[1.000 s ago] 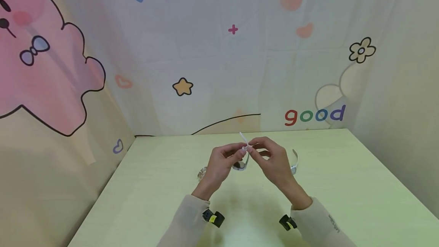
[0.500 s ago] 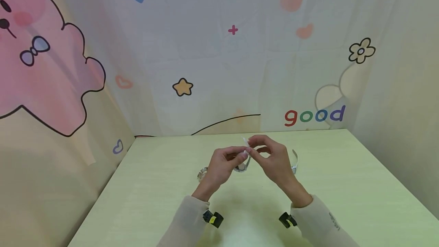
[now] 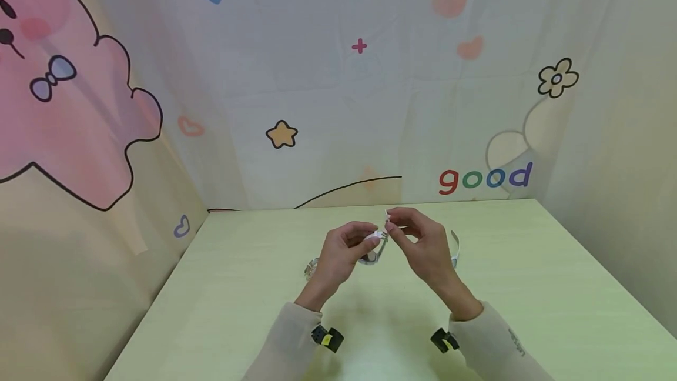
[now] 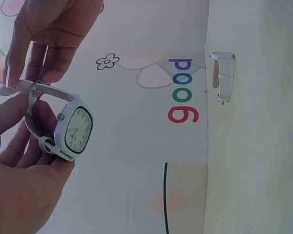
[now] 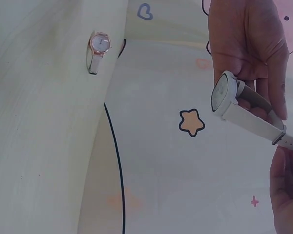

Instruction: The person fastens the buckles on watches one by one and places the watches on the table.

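Note:
A white wristwatch (image 4: 76,127) with a pale, rounded-square dial is held up above the table, its strap looped round. In the head view my left hand (image 3: 338,254) grips it at the strap, thumb on top and fingers inside the loop. My right hand (image 3: 420,246) pinches the strap's free end (image 3: 387,216) between thumb and fingers. The holed strap end (image 4: 12,90) runs past the buckle (image 4: 35,87) in the left wrist view. Seen from the right wrist, the buckle (image 5: 279,138) sits round the strap close to my right fingertips.
On the pale green table (image 3: 238,310) lie two other watches. One white-strapped watch (image 4: 224,75) is right of my right hand; a rose-gold watch (image 5: 99,44) lies left, partly behind my left wrist in the head view. A printed curtain (image 3: 328,75) hangs behind.
My right hand has shifted slightly right, opening a small gap from my left fingertips. The strap's free end has moved right with it; the left hand stays nearly in place.

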`<act>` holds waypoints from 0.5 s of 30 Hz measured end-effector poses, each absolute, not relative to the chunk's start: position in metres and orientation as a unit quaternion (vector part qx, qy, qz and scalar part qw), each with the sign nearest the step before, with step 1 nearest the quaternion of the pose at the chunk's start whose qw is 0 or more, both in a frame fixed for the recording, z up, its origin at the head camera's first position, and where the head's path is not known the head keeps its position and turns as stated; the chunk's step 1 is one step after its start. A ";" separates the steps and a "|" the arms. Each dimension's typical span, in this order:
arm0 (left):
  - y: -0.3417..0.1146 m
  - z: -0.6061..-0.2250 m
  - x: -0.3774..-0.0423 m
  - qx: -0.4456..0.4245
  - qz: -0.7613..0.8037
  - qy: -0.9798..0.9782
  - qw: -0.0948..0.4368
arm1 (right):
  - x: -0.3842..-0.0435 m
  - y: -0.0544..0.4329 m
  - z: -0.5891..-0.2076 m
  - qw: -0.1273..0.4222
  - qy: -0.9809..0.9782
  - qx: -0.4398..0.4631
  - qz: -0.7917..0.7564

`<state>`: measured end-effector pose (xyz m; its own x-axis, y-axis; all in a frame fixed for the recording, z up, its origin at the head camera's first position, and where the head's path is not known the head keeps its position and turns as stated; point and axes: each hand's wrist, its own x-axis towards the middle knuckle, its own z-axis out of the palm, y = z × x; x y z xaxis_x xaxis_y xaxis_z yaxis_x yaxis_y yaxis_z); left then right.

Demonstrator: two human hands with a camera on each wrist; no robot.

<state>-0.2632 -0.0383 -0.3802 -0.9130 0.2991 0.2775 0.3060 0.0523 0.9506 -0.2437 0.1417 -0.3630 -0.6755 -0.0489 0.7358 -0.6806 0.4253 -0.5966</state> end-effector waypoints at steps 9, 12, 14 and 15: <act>-0.039 -0.378 -0.262 -0.207 -0.665 -0.718 0.003 | -0.245 0.144 -0.363 0.339 -0.764 0.250 0.488; -0.039 -0.377 -0.262 -0.202 -0.667 -0.717 0.008 | -0.245 0.144 -0.363 0.339 -0.761 0.252 0.493; -0.039 -0.377 -0.262 -0.201 -0.668 -0.716 0.013 | -0.245 0.143 -0.363 0.339 -0.761 0.252 0.492; -0.039 -0.376 -0.262 -0.200 -0.669 -0.716 0.015 | -0.244 0.143 -0.362 0.339 -0.762 0.253 0.491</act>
<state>-0.2621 -0.0394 -0.3763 -0.9193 0.2669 0.2892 0.3066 0.0249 0.9515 -0.2442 0.1429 -0.3620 -0.6432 -0.0523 0.7639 -0.7173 0.3904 -0.5771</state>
